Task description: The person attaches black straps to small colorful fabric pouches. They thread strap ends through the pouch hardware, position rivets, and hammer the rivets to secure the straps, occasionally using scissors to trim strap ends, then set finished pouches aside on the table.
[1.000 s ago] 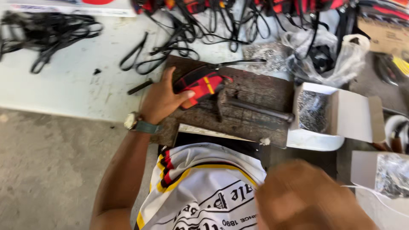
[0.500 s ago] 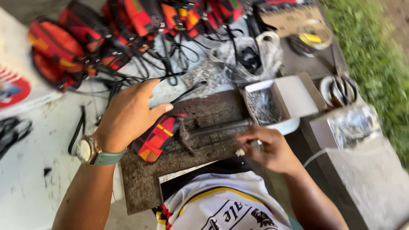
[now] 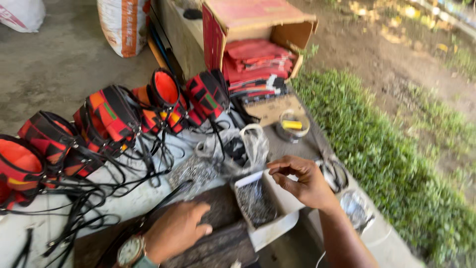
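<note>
My left hand (image 3: 176, 231), with a wristwatch (image 3: 130, 250) on it, lies knuckles-up with curled fingers on a dark wooden block (image 3: 223, 243). A black strap (image 3: 168, 201) runs out from under it, and whatever is under the palm is hidden. My right hand (image 3: 302, 181) hovers over the far edge of an open white box (image 3: 277, 226) of small dark metal pieces (image 3: 255, 201). Its thumb and fingertips are pinched together. I cannot tell whether a piece is between them.
Several red-and-black pouches (image 3: 109, 119) with tangled black straps lie at the left. Behind the white box are a clear plastic bag (image 3: 243, 149), a round tin (image 3: 292, 126) and a cardboard box of folded red fabric (image 3: 258, 62). Scissors (image 3: 334, 173) lie right of my hand, grass beyond.
The view has swung up and to the right. My right hand has moved from the wooden block to above the white box. My left hand stays on the block; the red-and-black piece it held is hidden.
</note>
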Demonstrator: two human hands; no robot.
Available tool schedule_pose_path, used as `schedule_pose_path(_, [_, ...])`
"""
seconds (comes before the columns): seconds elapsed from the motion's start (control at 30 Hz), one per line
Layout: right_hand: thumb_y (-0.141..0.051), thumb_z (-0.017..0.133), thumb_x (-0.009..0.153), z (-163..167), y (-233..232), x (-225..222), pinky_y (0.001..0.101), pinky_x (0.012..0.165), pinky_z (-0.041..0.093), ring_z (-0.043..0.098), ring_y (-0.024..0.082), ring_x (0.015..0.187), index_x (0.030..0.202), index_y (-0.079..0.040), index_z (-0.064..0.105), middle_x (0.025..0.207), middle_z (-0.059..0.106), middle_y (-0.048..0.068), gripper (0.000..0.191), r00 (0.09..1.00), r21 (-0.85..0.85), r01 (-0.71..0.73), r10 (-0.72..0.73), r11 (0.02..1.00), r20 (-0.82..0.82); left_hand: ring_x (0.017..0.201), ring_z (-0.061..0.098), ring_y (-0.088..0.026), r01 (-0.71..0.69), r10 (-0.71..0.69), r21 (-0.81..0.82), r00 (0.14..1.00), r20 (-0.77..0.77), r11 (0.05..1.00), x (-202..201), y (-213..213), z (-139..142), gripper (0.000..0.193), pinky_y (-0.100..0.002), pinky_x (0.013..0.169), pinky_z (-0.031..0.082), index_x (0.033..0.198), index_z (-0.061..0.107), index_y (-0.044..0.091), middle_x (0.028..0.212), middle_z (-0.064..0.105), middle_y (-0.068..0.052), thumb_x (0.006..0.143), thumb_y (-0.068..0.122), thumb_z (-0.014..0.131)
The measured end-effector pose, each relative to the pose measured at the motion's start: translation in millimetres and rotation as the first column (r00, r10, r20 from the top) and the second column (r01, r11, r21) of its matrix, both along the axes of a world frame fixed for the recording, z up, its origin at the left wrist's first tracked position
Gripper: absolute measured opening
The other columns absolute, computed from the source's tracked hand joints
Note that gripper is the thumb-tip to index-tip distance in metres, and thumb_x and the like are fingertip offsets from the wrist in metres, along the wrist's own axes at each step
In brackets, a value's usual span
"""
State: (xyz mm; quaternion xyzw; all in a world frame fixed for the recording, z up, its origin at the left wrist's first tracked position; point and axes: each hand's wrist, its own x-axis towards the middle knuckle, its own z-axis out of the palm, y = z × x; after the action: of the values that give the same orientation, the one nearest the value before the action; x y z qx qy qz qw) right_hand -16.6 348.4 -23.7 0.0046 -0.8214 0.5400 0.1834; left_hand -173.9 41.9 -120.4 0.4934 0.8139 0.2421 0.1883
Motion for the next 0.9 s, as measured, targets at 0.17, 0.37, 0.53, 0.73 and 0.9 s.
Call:
schedule_pose_path(0.17, [0.006, 0.072, 0.086, 26.2, 52.9, -41.3, 0.0281, 0.085, 0.059, 0.071, 0.011, 0.094, 0.11, -0.001, 0.075, 0.102, 0.078, 0.004, 0.026, 0.993, 0.088, 0.002, -0.013, 0.996, 0.117, 0.101, 0.07, -0.038, 0.271, -0.257, -0.375, 0.962, 0.086, 0.887, 0.2, 51.7, -11.1, 0.029, -0.053, 0.087, 0.05, 0.11, 0.064, 0.004, 0.099, 0.07, -0.024, 0.103, 0.032, 0.06])
schedule_pose_path(0.37, [-0.007, 0.076, 0.082, 34.3, 41.3, -38.9, 0.0311, 0.072, 0.059, 0.075, 0.015, 0.079, 0.117, -0.006, 0.073, 0.093, 0.076, 0.007, 0.035, 0.932, 0.298, -0.26, 0.158, 0.919, 0.325, 0.098, 0.066, -0.04, -0.175, 0.178, -0.039, 0.979, 0.098, 0.984, 40.3, 5.9, 12.9, 0.044, -0.047, 0.083, 0.054, 0.122, 0.064, 0.005, 0.105, 0.071, -0.019, 0.088, 0.033, 0.072])
schedule_pose_path(0.53, [-0.011, 0.078, 0.084, 5.7, -5.7, -5.2, 0.0325, 0.071, 0.059, 0.074, 0.018, 0.077, 0.116, -0.006, 0.073, 0.096, 0.077, 0.008, 0.033, 0.937, 0.355, -0.254, 0.137, 0.9, 0.322, 0.09, 0.07, -0.035, -0.309, 0.298, 0.131, 0.95, 0.097, 0.942, 70.9, -9.3, 26.0, 0.04, -0.044, 0.077, 0.056, 0.117, 0.07, 0.006, 0.099, 0.075, -0.014, 0.085, 0.03, 0.074])
schedule_pose_path(0.73, [-0.006, 0.077, 0.087, -43.8, -55.1, 74.1, 0.0326, 0.074, 0.059, 0.074, 0.02, 0.083, 0.114, -0.006, 0.075, 0.098, 0.077, 0.01, 0.027, 0.99, 0.337, -0.038, -0.011, 0.941, 0.143, 0.084, 0.072, -0.036, -0.182, 0.178, 0.236, 0.983, 0.037, 0.955, 90.6, -40.7, 21.8, 0.032, -0.043, 0.07, 0.057, 0.109, 0.07, 0.003, 0.093, 0.075, -0.014, 0.085, 0.023, 0.075])
schedule_pose_path(0.9, [-0.005, 0.078, 0.091, -28.7, 37.3, 123.5, 0.0341, 0.077, 0.059, 0.074, 0.019, 0.085, 0.113, -0.003, 0.076, 0.105, 0.078, 0.011, 0.022, 0.829, 0.472, 0.48, -0.558, 0.74, 0.031, 0.08, 0.072, -0.034, -0.101, 0.108, 0.274, 0.994, -0.009, 0.957, 92.8, -33.2, 40.7, 0.03, -0.043, 0.068, 0.057, 0.109, 0.071, 0.003, 0.09, 0.074, -0.013, 0.086, 0.022, 0.073])
